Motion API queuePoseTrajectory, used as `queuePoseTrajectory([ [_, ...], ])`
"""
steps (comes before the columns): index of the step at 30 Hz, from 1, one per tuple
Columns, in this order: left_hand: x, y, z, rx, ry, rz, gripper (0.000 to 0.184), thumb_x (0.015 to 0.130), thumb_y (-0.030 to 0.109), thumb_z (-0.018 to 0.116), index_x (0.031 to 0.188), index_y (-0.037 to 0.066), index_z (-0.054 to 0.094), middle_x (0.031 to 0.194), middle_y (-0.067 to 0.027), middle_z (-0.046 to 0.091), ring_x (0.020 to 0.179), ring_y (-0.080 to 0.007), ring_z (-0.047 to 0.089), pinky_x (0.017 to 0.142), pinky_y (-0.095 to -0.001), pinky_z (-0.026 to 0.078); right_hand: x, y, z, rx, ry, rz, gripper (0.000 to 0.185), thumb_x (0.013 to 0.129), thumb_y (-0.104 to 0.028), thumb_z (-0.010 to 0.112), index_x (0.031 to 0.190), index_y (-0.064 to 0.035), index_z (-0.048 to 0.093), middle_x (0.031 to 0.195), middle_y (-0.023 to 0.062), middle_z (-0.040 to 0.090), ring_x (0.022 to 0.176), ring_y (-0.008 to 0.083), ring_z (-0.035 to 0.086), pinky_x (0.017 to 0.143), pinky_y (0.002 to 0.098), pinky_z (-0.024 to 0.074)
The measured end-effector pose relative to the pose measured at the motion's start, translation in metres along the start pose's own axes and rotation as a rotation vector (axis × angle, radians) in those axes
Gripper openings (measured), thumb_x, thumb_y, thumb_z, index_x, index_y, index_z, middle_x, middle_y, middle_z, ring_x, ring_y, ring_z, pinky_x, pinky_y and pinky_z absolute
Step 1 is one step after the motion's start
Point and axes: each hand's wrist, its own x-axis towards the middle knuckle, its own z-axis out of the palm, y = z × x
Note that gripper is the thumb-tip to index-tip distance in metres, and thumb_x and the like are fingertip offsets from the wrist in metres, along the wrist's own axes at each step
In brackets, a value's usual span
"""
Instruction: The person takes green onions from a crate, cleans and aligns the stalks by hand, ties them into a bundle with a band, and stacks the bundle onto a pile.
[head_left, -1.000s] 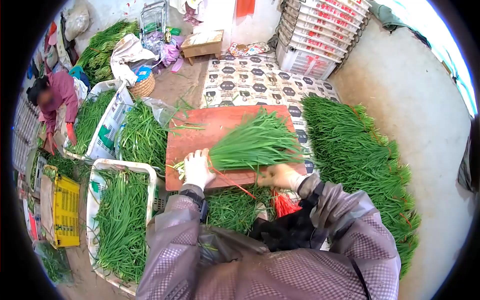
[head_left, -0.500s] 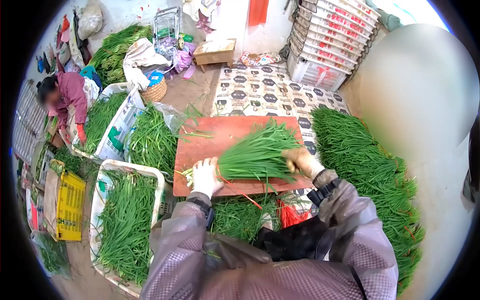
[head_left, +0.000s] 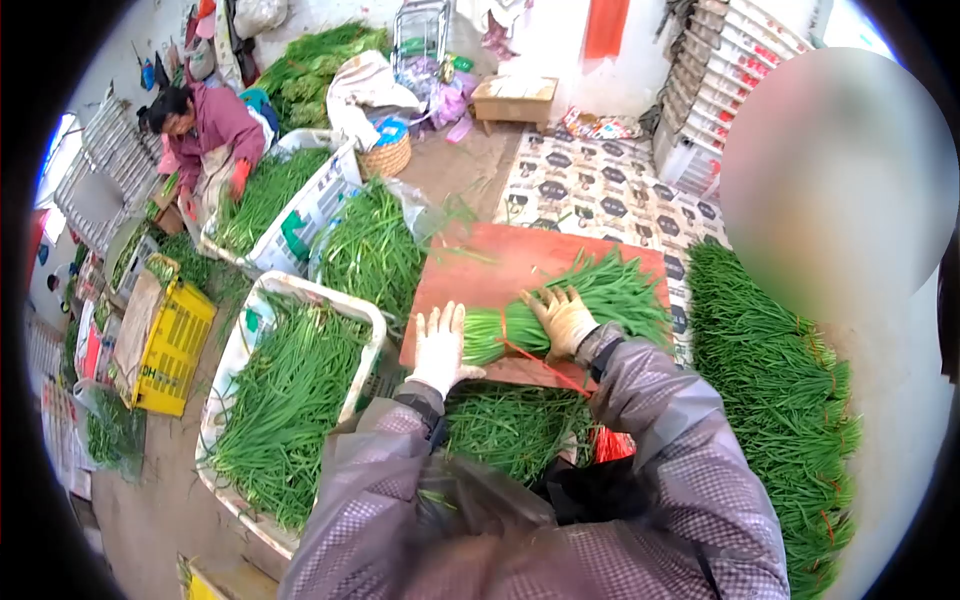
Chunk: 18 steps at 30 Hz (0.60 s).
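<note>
A bunch of green chives [head_left: 625, 292] lies across a reddish-brown board [head_left: 455, 268], its pale stem ends to the left and leaf tips to the right. Around the stem part runs a red tie [head_left: 545, 362], with a loose tail hanging over the board's front edge. My left hand [head_left: 438, 350], in a pale glove, is flat with fingers stretched out, right at the stem ends. My right hand [head_left: 564, 320], also gloved, rests on top of the bunch with its fingers spread over the leaves, just right of the tie.
White crates of loose chives [head_left: 290, 405] stand to the left, beside a yellow crate [head_left: 175, 345]. Rows of tied bunches [head_left: 770, 400] line the floor on the right. Red strands [head_left: 612, 445] hang below the board. A co-worker [head_left: 215, 135] bends over a crate at the back left.
My left hand has let go of the stems and lies flat at their ends. My right hand has moved from the leaf tips onto the bunch's middle. The view has turned left.
</note>
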Motion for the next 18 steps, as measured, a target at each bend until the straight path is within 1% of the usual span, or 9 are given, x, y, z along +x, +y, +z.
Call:
queuePoseTrajectory([
  [3,0.0,0.001,0.034,-0.076,0.184,-0.03,0.127,0.058,0.059,0.082,0.149,-0.002,0.02,0.154,-0.0205,0.025,0.142,-0.0393,0.025,0.118,-0.0517,0.017,0.009,0.004,0.017,0.015,0.105,-0.02,0.122,0.061,-0.044,0.083,0.155,-0.0174,0.009,0.148,0.0183,0.037,0.137,0.0349,0.035,0.111,0.0513,0.0284],
  [7,0.007,-0.006,0.031,-0.094,0.097,-0.04,0.126,0.061,0.06,0.08,0.15,-0.002,0.017,0.155,-0.0214,0.022,0.143,-0.0409,0.022,0.118,-0.0519,0.017,0.02,0.0,0.019,0.056,0.151,0.019,0.084,0.071,-0.031,0.073,0.145,-0.016,0.035,0.126,0.015,0.056,0.12,0.0307,0.052,0.095,0.0453,0.0411],
  [9,0.006,-0.011,0.016,-0.163,-0.047,-0.056,0.132,0.058,0.062,0.082,0.154,0.007,0.01,0.159,-0.0197,0.013,0.146,-0.0409,0.014,0.118,-0.0557,0.011,0.014,0.004,0.02,0.044,0.243,0.015,0.066,0.074,-0.025,0.068,0.136,-0.0156,0.047,0.114,0.0131,0.062,0.112,0.0293,0.057,0.087,0.0426,0.0437],
  [10,-0.001,-0.013,0.005,-0.22,-0.013,-0.088,0.135,0.056,0.063,0.083,0.154,0.009,0.008,0.159,-0.0196,0.011,0.146,-0.041,0.012,0.117,-0.0566,0.01,0.006,0.006,0.017,0.128,0.351,-0.023,0.056,0.074,-0.024,0.066,0.128,-0.0158,0.053,0.109,0.0141,0.063,0.108,0.0297,0.059,0.085,0.0423,0.044],
  [12,-0.018,-0.025,-0.01,-0.391,0.069,-0.19,0.144,0.048,0.061,0.087,0.155,0.012,0.003,0.16,-0.0193,0.006,0.147,-0.0419,0.009,0.116,-0.0592,0.009,-0.006,0.008,0.013,0.208,0.443,-0.003,0.054,0.073,-0.029,0.07,0.123,-0.0163,0.058,0.105,0.0138,0.064,0.104,0.0294,0.061,0.082,0.0426,0.0461],
  [14,-0.038,-0.052,-0.004,-0.569,0.285,-0.201,0.147,0.047,0.055,0.09,0.153,0.002,0.004,0.157,-0.0261,0.012,0.146,-0.0423,0.011,0.118,-0.0495,0.015,-0.022,0.004,-0.01,0.345,0.498,0.029,0.052,0.071,-0.038,0.073,0.116,-0.015,0.063,0.098,0.0136,0.065,0.097,0.0315,0.064,0.08,0.0447,0.0481],
  [15,-0.043,-0.062,0.001,-0.609,0.406,-0.221,0.146,0.047,0.054,0.09,0.152,-0.002,0.005,0.156,-0.0272,0.016,0.146,-0.0409,0.014,0.119,-0.0442,0.017,-0.029,0.003,-0.023,0.481,0.467,0.047,0.06,0.068,-0.036,0.076,0.122,-0.0134,0.061,0.104,0.0173,0.066,0.1,0.0348,0.063,0.085,0.0444,0.0488],
  [17,-0.072,-0.049,-0.062,-0.852,0.206,-0.353,0.139,0.053,0.044,0.092,0.152,-0.004,0.006,0.153,-0.0262,0.027,0.144,-0.0339,0.026,0.118,-0.037,0.021,-0.037,0.001,-0.032,0.693,0.615,-0.049,0.069,0.064,-0.026,0.08,0.127,-0.0086,0.058,0.111,0.0192,0.065,0.105,0.0329,0.063,0.091,0.0403,0.0487],
  [18,-0.073,-0.052,-0.068,-0.896,0.2,-0.224,0.134,0.057,0.04,0.091,0.152,-0.002,0.006,0.154,-0.0236,0.026,0.145,-0.0313,0.025,0.118,-0.0363,0.02,-0.042,-0.008,-0.047,0.935,0.534,-0.125,0.073,0.062,-0.019,0.081,0.13,-0.0065,0.055,0.114,0.0175,0.065,0.106,0.0298,0.063,0.093,0.0381,0.0482],
])
